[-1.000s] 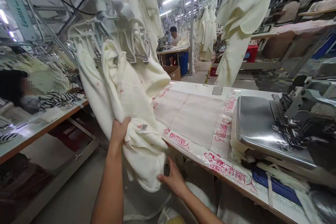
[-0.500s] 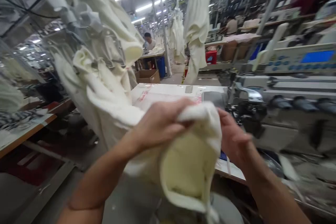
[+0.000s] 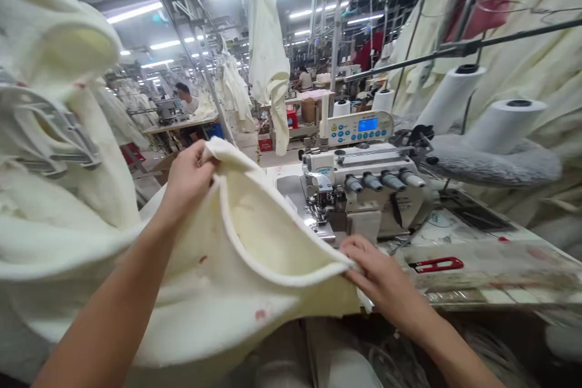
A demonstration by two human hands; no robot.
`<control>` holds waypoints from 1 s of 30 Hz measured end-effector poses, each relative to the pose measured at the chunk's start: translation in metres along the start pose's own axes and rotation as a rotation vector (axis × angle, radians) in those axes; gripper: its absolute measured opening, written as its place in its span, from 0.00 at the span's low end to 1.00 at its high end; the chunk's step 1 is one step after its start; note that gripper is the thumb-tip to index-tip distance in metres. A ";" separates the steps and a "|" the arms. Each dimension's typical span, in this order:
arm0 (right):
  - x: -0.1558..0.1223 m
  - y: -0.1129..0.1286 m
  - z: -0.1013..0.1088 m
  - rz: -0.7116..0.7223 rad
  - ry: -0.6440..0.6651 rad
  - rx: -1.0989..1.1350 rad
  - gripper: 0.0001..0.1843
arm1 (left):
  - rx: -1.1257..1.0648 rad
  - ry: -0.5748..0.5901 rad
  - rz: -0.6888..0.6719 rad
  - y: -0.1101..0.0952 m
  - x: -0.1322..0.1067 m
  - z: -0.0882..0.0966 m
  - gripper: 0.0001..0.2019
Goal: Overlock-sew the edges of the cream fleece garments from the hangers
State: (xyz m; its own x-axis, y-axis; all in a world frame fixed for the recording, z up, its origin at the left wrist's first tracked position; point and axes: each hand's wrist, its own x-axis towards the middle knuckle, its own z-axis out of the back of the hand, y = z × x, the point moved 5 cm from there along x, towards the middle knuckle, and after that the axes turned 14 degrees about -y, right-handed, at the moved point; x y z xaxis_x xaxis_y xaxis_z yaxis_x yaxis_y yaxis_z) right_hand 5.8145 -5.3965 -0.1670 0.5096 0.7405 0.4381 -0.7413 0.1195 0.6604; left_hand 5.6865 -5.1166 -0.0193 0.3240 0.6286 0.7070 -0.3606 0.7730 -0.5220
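Note:
A cream fleece garment (image 3: 254, 242) with small red marks is stretched between my two hands in front of me. My left hand (image 3: 188, 179) is closed on its upper edge at the left. My right hand (image 3: 379, 276) pinches the same edge lower at the right, close to the front of the white overlock sewing machine (image 3: 364, 188). The rest of the garment trails left toward a bundle of cream cloth held in a white hanging clamp (image 3: 54, 139).
Red-handled snips (image 3: 436, 264) lie on the sewing table to the right of the machine. White thread cones (image 3: 504, 124) stand behind it. Cream garments (image 3: 268, 60) hang overhead. A person (image 3: 186, 100) sits at a far table to the left.
My view has swung right from the hanging bundle to the sewing machine. My hands have lifted the garment's edge and spread it apart from a bunched grip.

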 end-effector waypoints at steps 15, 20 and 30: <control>0.045 -0.019 0.008 -0.151 -0.185 -0.010 0.11 | -0.011 0.343 -0.648 -0.069 -0.159 -0.118 0.08; 0.055 -0.022 0.012 -0.256 -0.274 -0.172 0.12 | -0.156 0.484 -0.351 -0.067 -0.144 -0.123 0.08; 0.049 -0.023 0.001 -0.153 -0.464 -0.362 0.12 | -0.144 0.483 -0.206 -0.067 -0.134 -0.137 0.06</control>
State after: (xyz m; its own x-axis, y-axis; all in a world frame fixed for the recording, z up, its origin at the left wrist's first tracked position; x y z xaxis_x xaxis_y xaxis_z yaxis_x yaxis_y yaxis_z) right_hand 5.8568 -5.3642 -0.1599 0.6986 0.3416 0.6286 -0.7049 0.4792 0.5230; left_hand 5.7872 -5.2405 -0.1447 0.7529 0.4041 0.5195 -0.1341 0.8670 -0.4799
